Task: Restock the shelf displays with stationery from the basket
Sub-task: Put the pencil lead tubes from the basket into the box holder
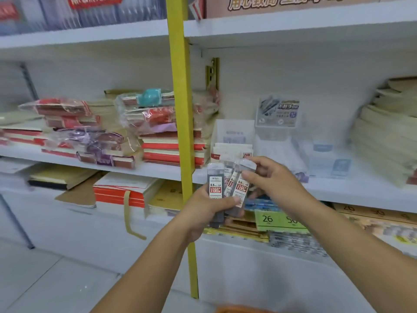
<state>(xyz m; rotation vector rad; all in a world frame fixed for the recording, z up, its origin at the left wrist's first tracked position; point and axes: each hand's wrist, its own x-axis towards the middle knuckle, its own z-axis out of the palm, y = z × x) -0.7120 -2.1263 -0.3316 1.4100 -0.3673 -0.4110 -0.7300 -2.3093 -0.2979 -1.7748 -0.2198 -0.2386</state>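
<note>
Both hands on the stock. Left hand [209, 208] grips a fan of lead refill cases [215, 185] by their lower ends, thumb across the front labels. Right hand [270, 179] pinches the capped top of the rightmost case [243, 184] between thumb and forefinger. Cases are upright, slightly splayed; labels read 0.5 HB / 100.

Position: the bundle is held in front of the middle shelf [338, 195], at its front edge, just right of the yellow upright [182, 109]. Left hand is near that post; can't tell if it touches.

Behind the cases: white display box [232, 132] with HB packs in it, close to the shelf lip. To its right is a clear acrylic tray [277, 114] with a printed card, then blurred clear packs [327, 159]. Bare shelf surface lies in front of those packs, out to the cream paper stack [388, 136] at far right. Open air between the box top and the upper shelf [293, 26].

Left of the post: notebook stacks [173, 150], some in plastic wrap, reaching the shelf's front edge.

Below: green price tag [277, 220] under the right wrist. Orange object [239, 309] at the bottom edge of view, too cropped to identify.
</note>
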